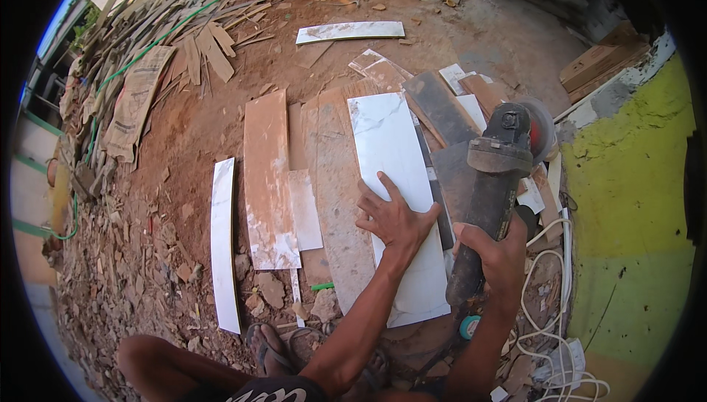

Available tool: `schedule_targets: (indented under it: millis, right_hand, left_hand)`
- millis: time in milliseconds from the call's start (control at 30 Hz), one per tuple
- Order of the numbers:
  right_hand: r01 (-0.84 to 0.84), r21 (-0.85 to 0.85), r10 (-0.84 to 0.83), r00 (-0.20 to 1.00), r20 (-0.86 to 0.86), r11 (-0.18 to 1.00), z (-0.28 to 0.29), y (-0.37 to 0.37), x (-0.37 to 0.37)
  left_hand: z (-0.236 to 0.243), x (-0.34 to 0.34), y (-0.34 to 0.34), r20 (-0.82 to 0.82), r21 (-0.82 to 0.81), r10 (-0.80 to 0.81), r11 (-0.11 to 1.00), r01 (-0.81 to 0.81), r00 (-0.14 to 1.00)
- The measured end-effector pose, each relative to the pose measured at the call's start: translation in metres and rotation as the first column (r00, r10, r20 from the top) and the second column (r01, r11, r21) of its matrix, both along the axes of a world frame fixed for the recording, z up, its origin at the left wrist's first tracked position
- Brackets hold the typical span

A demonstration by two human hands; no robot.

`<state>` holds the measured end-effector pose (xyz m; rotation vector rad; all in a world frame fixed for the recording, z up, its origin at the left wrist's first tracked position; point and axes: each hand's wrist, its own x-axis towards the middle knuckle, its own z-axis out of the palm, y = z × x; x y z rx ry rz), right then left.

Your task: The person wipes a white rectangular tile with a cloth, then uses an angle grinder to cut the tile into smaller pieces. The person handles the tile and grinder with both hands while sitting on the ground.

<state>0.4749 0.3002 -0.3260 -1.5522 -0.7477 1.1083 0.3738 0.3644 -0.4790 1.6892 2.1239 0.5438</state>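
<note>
My left hand (398, 221) lies with spread fingers on a long white marbled tile (387, 137), pressing against its face. Beneath that tile is a worn, dusty board (335, 181). To the right, my right hand (497, 251) grips the body of a black angle grinder (492, 188). The grinder's disc (541, 131) points up and away, clear of the tile; whether it spins cannot be made out. Beside the board, on the left, a dusty brown tile (266, 174) lies next to a smaller whitish piece (305, 207).
Narrow white strips lie at the left (223, 247) and far side (350, 31). Offcuts (442, 107) pile up beyond the tile. A white cable (524, 321) coils beside the yellow-green wall (626, 218). Rubble (132, 255) and stacked wood (213, 52) cover the left ground.
</note>
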Motion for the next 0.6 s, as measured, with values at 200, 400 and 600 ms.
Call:
schedule_targets:
  millis: [200,400,600]
  right_hand:
    - [-0.107,0.022,0.108,0.994,-0.016,0.994,-0.005,0.024,-0.009]
    - [-0.118,0.050,0.114,0.990,0.077,0.992,-0.039,0.051,-0.009]
    - [-0.176,0.066,0.165,0.975,0.149,0.982,-0.042,0.078,-0.009]
  left_hand:
    - [-0.003,-0.003,0.006,-0.045,-0.064,-0.030,0.998,0.027,0.999]
    - [0.013,-0.069,-0.039,-0.010,-0.117,-0.559,0.824,0.554,0.829]
    - [0.017,-0.139,-0.099,-0.089,-0.227,-0.905,0.425,0.876,0.416]
